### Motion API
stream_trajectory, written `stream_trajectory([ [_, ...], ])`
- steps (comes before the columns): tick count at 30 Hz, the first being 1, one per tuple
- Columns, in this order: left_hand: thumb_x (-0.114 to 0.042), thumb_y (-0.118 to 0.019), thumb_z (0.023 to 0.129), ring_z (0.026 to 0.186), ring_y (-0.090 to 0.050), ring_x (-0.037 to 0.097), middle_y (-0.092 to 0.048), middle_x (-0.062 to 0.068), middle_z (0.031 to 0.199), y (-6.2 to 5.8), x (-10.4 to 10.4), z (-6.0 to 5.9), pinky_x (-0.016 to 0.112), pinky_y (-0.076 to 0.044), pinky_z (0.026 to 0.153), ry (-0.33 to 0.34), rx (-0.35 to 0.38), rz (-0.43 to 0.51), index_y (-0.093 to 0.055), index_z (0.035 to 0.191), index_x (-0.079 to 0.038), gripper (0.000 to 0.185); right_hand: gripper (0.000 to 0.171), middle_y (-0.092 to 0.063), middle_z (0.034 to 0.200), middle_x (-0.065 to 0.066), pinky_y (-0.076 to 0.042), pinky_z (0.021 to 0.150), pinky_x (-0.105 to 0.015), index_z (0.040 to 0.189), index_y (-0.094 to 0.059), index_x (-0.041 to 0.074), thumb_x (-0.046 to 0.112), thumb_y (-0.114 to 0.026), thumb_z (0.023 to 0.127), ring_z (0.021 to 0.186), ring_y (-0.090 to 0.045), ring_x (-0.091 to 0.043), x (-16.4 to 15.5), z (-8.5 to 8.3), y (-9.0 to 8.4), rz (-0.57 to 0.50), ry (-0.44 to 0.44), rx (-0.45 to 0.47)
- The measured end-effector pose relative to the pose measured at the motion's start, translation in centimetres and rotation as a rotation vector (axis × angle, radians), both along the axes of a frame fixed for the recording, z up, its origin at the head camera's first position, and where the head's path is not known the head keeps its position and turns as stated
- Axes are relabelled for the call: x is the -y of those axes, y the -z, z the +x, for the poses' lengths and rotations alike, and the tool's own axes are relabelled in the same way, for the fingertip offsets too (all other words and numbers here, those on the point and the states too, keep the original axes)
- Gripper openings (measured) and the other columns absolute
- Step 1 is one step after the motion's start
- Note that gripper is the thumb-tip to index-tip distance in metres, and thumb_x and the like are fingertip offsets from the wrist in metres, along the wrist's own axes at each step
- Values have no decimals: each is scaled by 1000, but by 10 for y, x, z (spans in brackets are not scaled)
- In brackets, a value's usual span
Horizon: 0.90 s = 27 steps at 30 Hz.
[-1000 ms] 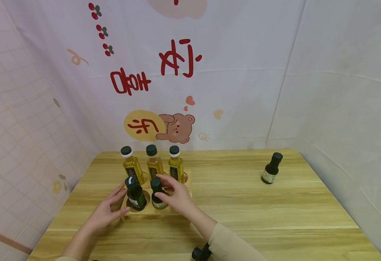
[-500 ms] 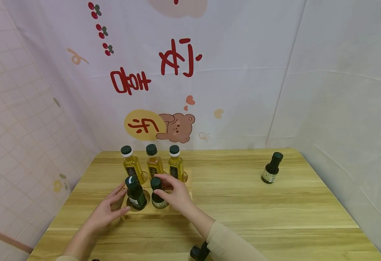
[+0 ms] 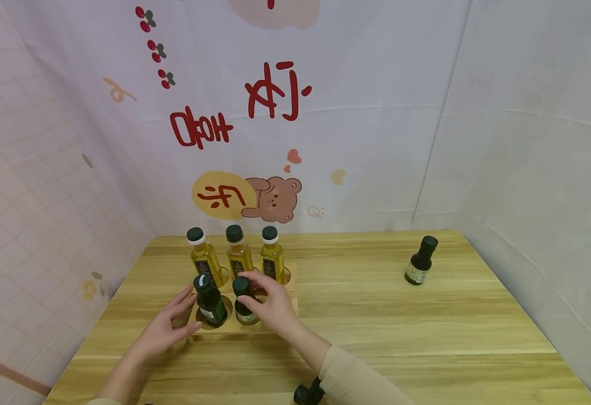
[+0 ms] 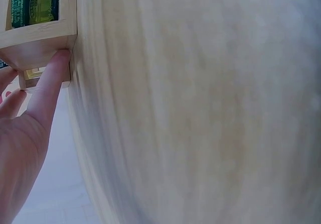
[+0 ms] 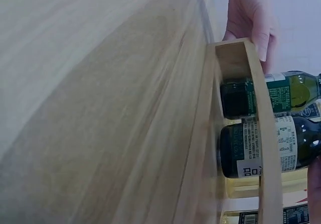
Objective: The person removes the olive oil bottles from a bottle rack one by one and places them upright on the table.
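Observation:
A wooden rack [image 3: 224, 328] stands on the table's left half. Its back row holds three yellow oil bottles [image 3: 238, 256]; its front row holds two dark bottles. My right hand [image 3: 262, 298] curls round the cap and neck of the middle dark bottle [image 3: 246, 316], which stands upright in its slot. The left dark bottle [image 3: 210, 304] stands beside it. My left hand [image 3: 166, 329] lies with straight fingers against the rack's left end. In the left wrist view a fingertip [image 4: 57, 63] presses the rack's corner [image 4: 40, 45]. The right wrist view shows both dark bottles [image 5: 266, 146] behind the rack's rail [image 5: 263, 133].
A third dark bottle [image 3: 420, 261] stands alone at the far right of the wooden table [image 3: 402, 337]. The front right slot of the rack is behind my right hand. Cloth walls close in the table at the back and both sides.
My right hand has drawn slightly left and closed a little more round the middle dark bottle's top. The left hand and the bottles have stayed put.

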<state>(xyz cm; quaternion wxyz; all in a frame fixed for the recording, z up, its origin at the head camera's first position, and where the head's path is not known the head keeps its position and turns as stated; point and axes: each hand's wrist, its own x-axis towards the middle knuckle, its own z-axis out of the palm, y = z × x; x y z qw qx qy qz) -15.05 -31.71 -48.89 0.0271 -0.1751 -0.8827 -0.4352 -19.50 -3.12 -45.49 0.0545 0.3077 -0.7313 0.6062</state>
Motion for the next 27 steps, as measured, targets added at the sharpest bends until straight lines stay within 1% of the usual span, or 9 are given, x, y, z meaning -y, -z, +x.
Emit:
stream_trajectory([
  [5, -15, -74, 91, 137, -21, 56, -21, 27, 158, -1, 0, 0, 58, -46, 88, 3, -8, -4, -43, 144, 10, 67, 41, -68, 110, -5, -54, 84, -33, 130, -64, 10, 12, -74, 91, 96, -65, -14, -2, -1, -6, -36, 3, -51],
  [8, -15, -74, 91, 137, -21, 56, -21, 27, 158, -2, 0, 0, 57, -47, 88, 3, -7, 2, -43, 145, 10, 67, 41, -68, 110, -5, -54, 84, -33, 130, -64, 9, 11, -75, 90, 95, -65, -13, -4, -1, -13, -60, 6, -80],
  [10, -15, -74, 90, 137, -21, 55, -21, 28, 157, -2, 0, 1, 55, -48, 87, 3, -4, 5, -42, 144, 11, 68, 41, -69, 110, -6, -54, 84, -33, 129, -64, 7, 10, -75, 89, 96, -66, -16, -5, -1, -18, -78, 4, -85],
  [14, -16, -74, 90, 137, -22, 55, -21, 27, 158, -2, 0, 1, 49, -49, 88, -4, -8, -7, -42, 144, 11, 68, 41, -69, 108, -11, -55, 84, -39, 127, -64, 2, 4, -75, 88, 95, -67, -24, -10, 3, -31, -128, -2, -87],
  [17, -17, -75, 90, 138, -23, 53, -23, 25, 158, -2, 0, 1, 38, -47, 93, -9, -22, -27, -43, 144, 9, 68, 41, -70, 105, -11, -55, 84, -41, 127, -65, 4, 3, -76, 87, 94, -67, -22, -16, 3, -36, -149, 3, -97],
  [19, -17, -75, 90, 137, -24, 53, -24, 25, 158, -1, 0, 1, 35, -45, 95, -10, -31, -36, -44, 144, 9, 67, 42, -71, 104, -8, -55, 82, -38, 127, -65, 7, 5, -77, 87, 93, -67, -18, -21, 0, -34, -150, 14, -118],
  [22, -17, -75, 90, 137, -24, 53, -24, 25, 158, 0, 0, 0, 36, -46, 94, -9, -33, -26, -44, 144, 9, 67, 41, -71, 102, -7, -55, 81, -38, 126, -66, 8, 4, -77, 86, 92, -68, -18, -30, 0, -37, -151, 35, -136],
  [24, -15, -75, 90, 136, -23, 55, -22, 27, 158, 1, 0, 0, 42, -50, 89, -1, -29, -2, -44, 144, 10, 67, 42, -71, 102, -8, -56, 80, -38, 126, -66, 6, 3, -78, 85, 91, -68, -20, -37, 0, -39, -152, 57, -143],
  [27, -14, -75, 90, 135, -21, 57, -21, 29, 157, 2, 1, 0, 43, -52, 84, 7, -19, 25, -43, 144, 11, 67, 43, -72, 102, -11, -56, 80, -39, 125, -67, 4, -1, -78, 83, 91, -68, -24, -48, 0, -39, -153, 89, -139],
])
